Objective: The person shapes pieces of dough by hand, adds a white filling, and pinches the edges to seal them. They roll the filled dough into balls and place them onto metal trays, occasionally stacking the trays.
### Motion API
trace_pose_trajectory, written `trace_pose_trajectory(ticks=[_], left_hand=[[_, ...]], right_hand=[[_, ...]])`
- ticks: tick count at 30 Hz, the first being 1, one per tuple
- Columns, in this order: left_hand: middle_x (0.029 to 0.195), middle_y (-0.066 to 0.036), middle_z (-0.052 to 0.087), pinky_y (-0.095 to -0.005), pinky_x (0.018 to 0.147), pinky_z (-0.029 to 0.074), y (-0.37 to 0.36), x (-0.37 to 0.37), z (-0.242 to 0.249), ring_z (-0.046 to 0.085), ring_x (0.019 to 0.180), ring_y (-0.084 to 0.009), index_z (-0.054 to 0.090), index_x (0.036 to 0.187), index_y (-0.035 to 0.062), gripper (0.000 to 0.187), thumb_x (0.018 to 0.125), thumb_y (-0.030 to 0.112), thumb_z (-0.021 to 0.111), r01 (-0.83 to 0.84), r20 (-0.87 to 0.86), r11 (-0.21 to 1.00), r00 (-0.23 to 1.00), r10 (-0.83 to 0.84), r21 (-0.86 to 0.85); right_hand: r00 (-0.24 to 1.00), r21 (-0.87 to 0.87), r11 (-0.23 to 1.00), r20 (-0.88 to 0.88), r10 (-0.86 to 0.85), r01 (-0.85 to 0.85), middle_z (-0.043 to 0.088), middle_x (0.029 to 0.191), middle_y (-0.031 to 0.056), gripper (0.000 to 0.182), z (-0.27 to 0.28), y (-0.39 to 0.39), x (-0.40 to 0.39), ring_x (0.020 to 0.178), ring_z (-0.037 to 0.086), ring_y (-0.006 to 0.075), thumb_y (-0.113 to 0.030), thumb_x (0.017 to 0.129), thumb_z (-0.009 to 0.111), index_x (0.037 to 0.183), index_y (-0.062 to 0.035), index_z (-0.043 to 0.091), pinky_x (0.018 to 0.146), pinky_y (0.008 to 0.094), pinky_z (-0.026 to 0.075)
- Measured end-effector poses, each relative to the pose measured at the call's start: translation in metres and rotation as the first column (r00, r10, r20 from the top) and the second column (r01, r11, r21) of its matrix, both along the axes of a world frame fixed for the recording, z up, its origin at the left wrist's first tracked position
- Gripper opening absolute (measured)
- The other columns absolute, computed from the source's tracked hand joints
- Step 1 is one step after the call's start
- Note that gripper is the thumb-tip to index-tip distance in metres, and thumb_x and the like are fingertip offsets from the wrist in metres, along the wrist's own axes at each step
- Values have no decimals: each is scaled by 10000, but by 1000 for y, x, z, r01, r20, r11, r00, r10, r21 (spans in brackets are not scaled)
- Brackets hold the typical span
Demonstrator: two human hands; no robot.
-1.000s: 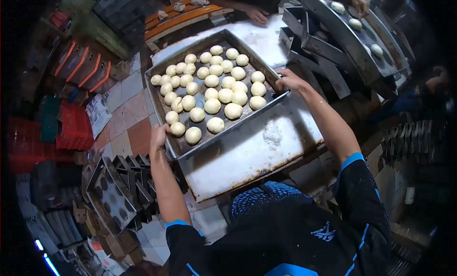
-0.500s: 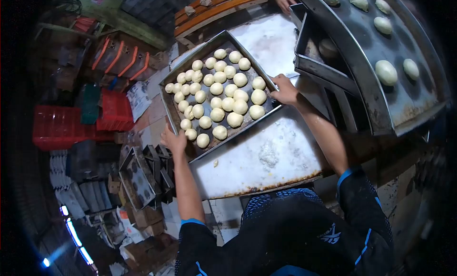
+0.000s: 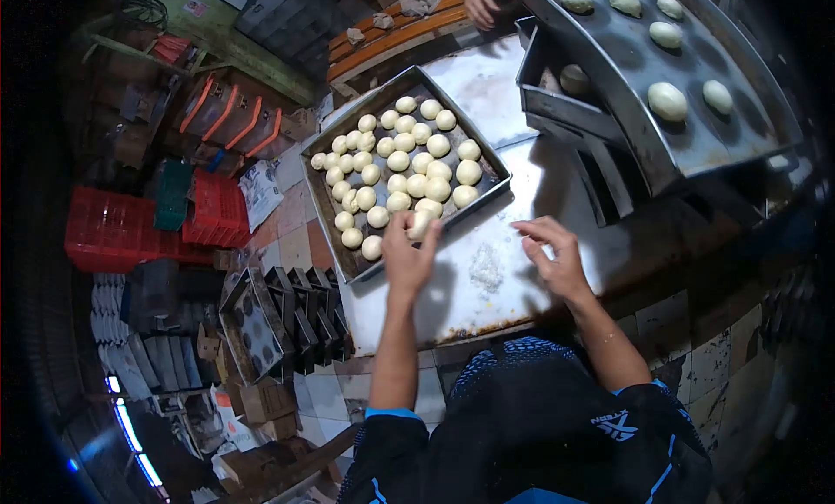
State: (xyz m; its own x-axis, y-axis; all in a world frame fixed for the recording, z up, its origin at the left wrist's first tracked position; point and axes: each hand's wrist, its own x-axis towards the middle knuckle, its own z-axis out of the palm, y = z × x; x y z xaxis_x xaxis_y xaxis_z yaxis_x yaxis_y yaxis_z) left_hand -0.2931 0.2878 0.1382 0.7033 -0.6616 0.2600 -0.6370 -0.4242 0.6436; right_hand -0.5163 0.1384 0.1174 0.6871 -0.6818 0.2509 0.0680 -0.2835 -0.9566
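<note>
A square metal tray (image 3: 494,193) full of pale round dough balls (image 3: 398,160) rests on the white, flour-dusted table (image 3: 409,320). Over the tray's near edge, my left hand (image 3: 410,256) has its fingers closed around a dough ball (image 3: 421,225). Other balls lie close together just beyond those fingers. My right hand (image 3: 555,256) is held above the table to the right of the tray, fingers apart and nothing in them. Below and left of it, a patch of white flour (image 3: 486,267) is spread on the tabletop.
Stacked metal trays stand at the right, the top tray (image 3: 696,147) carrying several dough pieces. Another person's hand (image 3: 478,6) shows at the far side near an orange bench (image 3: 396,34). Red crates (image 3: 213,206) and more stacked trays (image 3: 252,326) are on the left.
Both my hands have let go of the tray's sides. The left now grips a dough ball; the right has come down over the table. The other person's hand has moved off the stacked trays.
</note>
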Motion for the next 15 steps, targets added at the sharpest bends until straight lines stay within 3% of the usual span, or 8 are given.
trace_pose_trajectory(ticks=[2,3,4,7,10,11,14,15], left_hand=[[883,-128,672,-353,766,559,6,-54,8,689,830,-221,521,1317,-30,668,746,83,848,74,-84,947,991,-105,-314],[962,-131,656,-346,818,558,19,-73,18,678,905,-219,435,1407,-25,807,722,57,853,168,-89,939,975,-203,-301],[1041,-134,641,-340,869,557,37,-88,29,667,980,-217,349,1496,-20,948,698,32,857,257,-97,922,950,-296,-290],[1354,-183,465,-364,905,545,102,-109,55,565,1162,-267,223,1568,-18,1202,637,223,943,176,-174,856,941,-292,-486],[1216,-84,507,-270,868,523,174,-119,59,573,1060,-154,444,1470,-48,761,862,221,815,12,-490,772,767,-415,-635],[1178,-61,522,-234,835,504,197,-128,54,570,982,-110,549,1381,-68,547,943,204,731,-103,-485,768,825,-289,-632],[1109,-66,534,-267,839,493,249,-152,50,579,920,-138,625,1311,-36,443,972,240,696,-222,-362,805,932,10,-550],[1127,-80,531,-282,840,493,261,-166,41,580,930,-156,643,1290,-28,414,978,242,686,-238,-291,787,954,79,-569]], right_hand=[[969,377,896,10,248,-234,708,1044,100,342,5,33,8,826,651,124,-153,955,675,1262,-4,675,734,288,547],[937,501,799,77,341,-332,711,1076,102,437,8,51,14,846,645,96,-244,973,690,1307,32,631,705,268,552],[905,465,786,94,414,-408,705,1071,94,471,28,64,15,860,660,106,-196,946,729,1335,39,605,694,245,561],[915,229,931,354,191,-283,651,1224,135,428,57,121,21,1044,678,178,-4,870,758,1283,17,648,794,267,593],[859,-473,821,222,462,-320,592,1337,209,532,80,173,16,1141,660,306,-51,747,815,1260,-19,675,943,365,560],[857,-443,842,255,447,-307,584,1348,230,543,83,202,16,1194,628,366,-102,732,809,1251,-13,676,974,405,538],[854,-176,940,392,341,-294,585,1336,263,442,81,268,18,1163,642,336,-142,861,742,1247,50,647,971,391,530],[878,-292,904,275,392,-312,660,1211,249,405,85,278,18,1041,689,285,-138,899,718,1238,71,642,896,363,552]])
